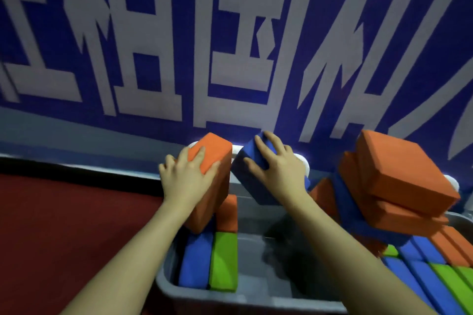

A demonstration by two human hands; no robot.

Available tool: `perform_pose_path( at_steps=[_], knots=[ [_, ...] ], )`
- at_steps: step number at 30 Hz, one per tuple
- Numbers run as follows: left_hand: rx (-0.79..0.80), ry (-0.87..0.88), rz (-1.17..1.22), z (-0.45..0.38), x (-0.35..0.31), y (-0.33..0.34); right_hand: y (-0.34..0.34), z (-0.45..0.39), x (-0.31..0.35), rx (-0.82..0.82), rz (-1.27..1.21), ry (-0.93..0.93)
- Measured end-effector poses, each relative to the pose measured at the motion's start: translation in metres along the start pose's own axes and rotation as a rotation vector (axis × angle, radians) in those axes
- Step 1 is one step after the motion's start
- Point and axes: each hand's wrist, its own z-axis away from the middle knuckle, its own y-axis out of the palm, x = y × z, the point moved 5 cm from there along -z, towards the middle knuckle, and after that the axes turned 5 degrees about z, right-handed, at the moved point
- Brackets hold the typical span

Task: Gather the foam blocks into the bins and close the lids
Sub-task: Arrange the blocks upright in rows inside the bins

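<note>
hands [188, 176] gripping blocks [215, 158], over bin [194, 294]

Gray bin [163, 281] right half open; block pile [399, 186] apparently crowds right side.

— Left hand [188, 176]?
— Reaching forward on a bare forearm, palm down, fingers spread and bent over the top corner of an orange block [212, 174], thumb along its near side.
— And the right hand [275, 169]?
— Also stretched forward, bare arm running in from the lower right, wrist straight. Fingers curled over the top face of a blue block [252, 181], thumb down on the near face.
— Touching each other?
— No, held side by side, apart, at about the same height.
</note>
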Motion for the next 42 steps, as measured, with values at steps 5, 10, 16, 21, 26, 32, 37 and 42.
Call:
perform_pose_path(
  at_steps=[5, 10, 16, 21, 26, 32, 37, 42],
  knots=[
    [0.161, -0.149, -0.057, 0.033, 0.024, 0.024, 0.038, 0.034, 0.017, 0.291, -0.136, 0.248],
    [0.181, -0.084, -0.146, 0.044, 0.017, 0.042, 0.054, 0.043, 0.022, 0.414, -0.114, 0.313],
    [0.286, 0.027, -0.194, 0.040, 0.020, 0.046, 0.061, 0.048, 0.016, 0.503, -0.178, 0.256],
    [0.442, 0.088, -0.207, 0.031, 0.019, 0.035, 0.061, 0.055, 0.009, 0.587, -0.347, 0.029],
    [0.642, 0.153, -0.252, 0.030, 0.017, 0.037, 0.063, 0.063, 0.004, 0.665, -0.343, -0.014],
    [0.594, 0.232, -0.309, 0.031, -0.003, 0.030, 0.052, 0.075, 0.003, 0.582, -0.363, 0.126],
    [0.426, 0.187, -0.203, 0.036, -0.043, 0.039, 0.037, 0.081, -0.040, 0.506, -0.332, 0.269],
    [0.492, 0.179, -0.118, 0.045, -0.098, 0.063, 0.024, 0.102, -0.089, 0.524, -0.252, 0.338]
  ],
)
